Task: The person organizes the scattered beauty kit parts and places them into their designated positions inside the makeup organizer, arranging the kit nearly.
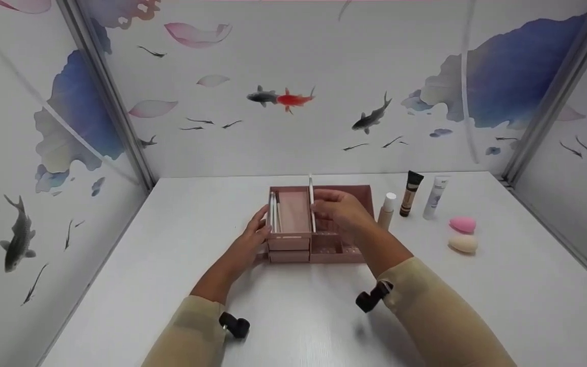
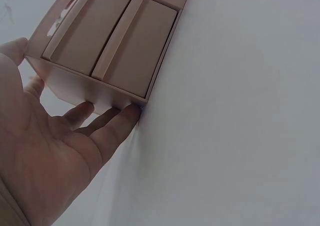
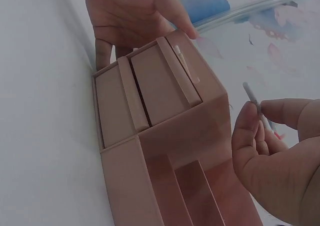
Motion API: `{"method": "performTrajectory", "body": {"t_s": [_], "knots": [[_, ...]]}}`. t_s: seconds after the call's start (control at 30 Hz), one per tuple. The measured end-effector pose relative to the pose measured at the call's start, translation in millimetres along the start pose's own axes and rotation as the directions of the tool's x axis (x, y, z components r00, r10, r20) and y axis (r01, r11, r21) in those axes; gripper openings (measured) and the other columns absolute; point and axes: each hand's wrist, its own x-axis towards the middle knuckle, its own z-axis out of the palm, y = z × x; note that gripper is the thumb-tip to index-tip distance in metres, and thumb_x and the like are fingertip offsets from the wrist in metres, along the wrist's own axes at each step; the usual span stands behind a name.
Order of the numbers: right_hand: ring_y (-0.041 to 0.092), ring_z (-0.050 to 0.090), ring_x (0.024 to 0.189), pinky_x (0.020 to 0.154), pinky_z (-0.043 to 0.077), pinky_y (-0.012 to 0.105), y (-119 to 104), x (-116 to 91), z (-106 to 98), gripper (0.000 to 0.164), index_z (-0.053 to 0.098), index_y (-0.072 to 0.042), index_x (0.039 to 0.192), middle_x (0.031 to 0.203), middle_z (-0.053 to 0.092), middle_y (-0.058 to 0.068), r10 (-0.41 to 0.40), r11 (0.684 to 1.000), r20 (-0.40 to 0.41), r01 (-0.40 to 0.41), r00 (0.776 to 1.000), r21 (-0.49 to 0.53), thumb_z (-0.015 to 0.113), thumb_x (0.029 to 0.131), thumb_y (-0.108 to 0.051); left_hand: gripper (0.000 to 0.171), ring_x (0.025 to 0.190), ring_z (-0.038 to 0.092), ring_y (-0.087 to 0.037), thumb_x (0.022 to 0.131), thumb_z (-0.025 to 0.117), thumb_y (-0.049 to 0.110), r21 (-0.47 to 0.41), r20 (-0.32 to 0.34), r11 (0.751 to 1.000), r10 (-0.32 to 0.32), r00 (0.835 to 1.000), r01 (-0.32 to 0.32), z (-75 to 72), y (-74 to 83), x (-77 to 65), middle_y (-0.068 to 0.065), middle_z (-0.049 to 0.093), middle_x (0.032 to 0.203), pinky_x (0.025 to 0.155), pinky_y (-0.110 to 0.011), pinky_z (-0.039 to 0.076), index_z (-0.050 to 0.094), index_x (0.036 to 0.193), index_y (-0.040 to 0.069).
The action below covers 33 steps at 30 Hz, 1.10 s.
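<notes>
A pink desktop organizer (image 1: 289,243) stands on the white table, with two drawers at its left front and divided compartments to the right. My left hand (image 1: 246,242) steadies its left side; in the left wrist view the fingertips (image 2: 131,117) touch the side panel, with the thumb near the upper edge. Over the organizer's middle, my right hand (image 1: 347,211) pinches a slim white stick (image 3: 251,94) between thumb and fingers; its exact kind cannot be told. Several slim white sticks (image 1: 273,211) lie in the top left tray.
Right of the organizer stand a bottle with a white cap (image 1: 387,210), a black-capped tube (image 1: 410,194) and a white tube (image 1: 435,199). A pink makeup sponge (image 1: 462,224) and a beige one (image 1: 462,244) lie farther right. A patterned wall (image 1: 293,137) rises behind the table.
</notes>
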Motion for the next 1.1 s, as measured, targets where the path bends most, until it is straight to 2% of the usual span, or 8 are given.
{"method": "performTrajectory", "body": {"t_s": [0.3,0.47,0.87,1.1], "knots": [[0.031,0.068,0.129,0.1,0.062,0.035,-8.2,6.3,16.5,0.041,0.063,-0.011,0.145,0.143,0.065,0.017,0.008,1.0,0.016,-0.008,1.0,-0.001,0.07,0.105,-0.014,0.057,0.165,0.027,-0.041,0.111,0.043,0.06,-0.009,0.002,1.0,-0.003,1.0,0.003,1.1,-0.4,2.2,-0.002,0.017,0.18,0.124,-0.072,0.033,0.017,0.161,0.066],[0.034,0.066,0.133,0.102,0.061,0.036,-10.7,7.6,21.7,0.038,0.062,-0.011,0.143,0.143,0.066,0.017,0.012,1.0,0.017,-0.012,1.0,0.003,0.068,0.106,-0.013,0.057,0.165,0.027,-0.04,0.11,0.043,0.061,-0.007,-0.003,1.0,-0.01,1.0,0.01,0.6,1.0,2.3,-0.001,0.018,0.179,0.125,-0.072,0.032,0.018,0.16,0.067],[0.029,0.069,0.124,0.099,0.061,0.035,-11.0,11.5,24.3,0.033,0.068,-0.014,0.136,0.135,0.069,0.013,0.019,0.999,-0.024,-0.019,1.0,-0.031,0.072,0.104,-0.017,0.056,0.165,0.029,-0.039,0.11,0.043,0.063,0.006,-0.009,1.0,-0.018,1.0,0.018,-0.6,0.3,2.9,-0.001,0.019,0.179,0.124,-0.072,0.034,0.018,0.159,0.069],[0.026,0.069,0.117,0.096,0.063,0.033,-9.2,11.6,25.1,0.043,0.065,-0.011,0.144,0.135,0.069,0.011,0.007,0.999,-0.028,-0.009,1.0,-0.052,0.073,0.104,-0.022,0.056,0.165,0.027,-0.04,0.11,0.043,0.062,-0.004,-0.007,1.0,-0.018,1.0,0.018,-0.3,0.8,2.2,-0.001,0.018,0.18,0.123,-0.072,0.035,0.018,0.159,0.069]]}}
